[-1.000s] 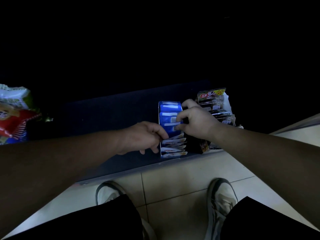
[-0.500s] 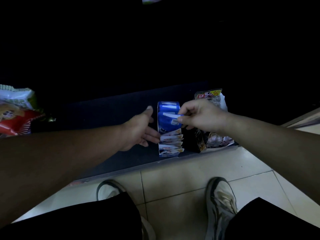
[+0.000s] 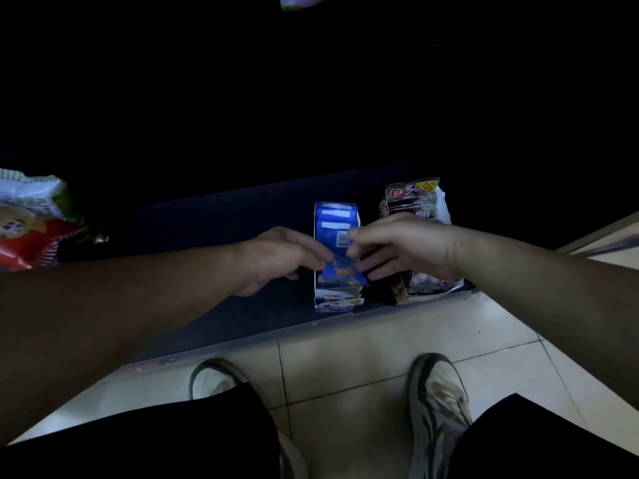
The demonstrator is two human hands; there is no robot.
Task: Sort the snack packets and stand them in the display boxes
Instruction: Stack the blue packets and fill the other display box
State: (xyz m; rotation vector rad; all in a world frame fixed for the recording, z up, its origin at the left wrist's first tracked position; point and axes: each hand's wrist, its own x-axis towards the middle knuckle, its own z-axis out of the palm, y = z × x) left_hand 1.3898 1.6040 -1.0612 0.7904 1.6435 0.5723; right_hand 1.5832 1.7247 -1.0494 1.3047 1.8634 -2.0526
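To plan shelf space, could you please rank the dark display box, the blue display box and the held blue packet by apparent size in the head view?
1. dark display box, partly behind the right hand
2. blue display box, narrower
3. blue packet, clearly smallest

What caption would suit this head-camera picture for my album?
Left hand and right hand hold a blue packet above the blue display box, beside a dark box.

The dark packet (image 3: 411, 202) bears a yellow "10"; other print is illegible.
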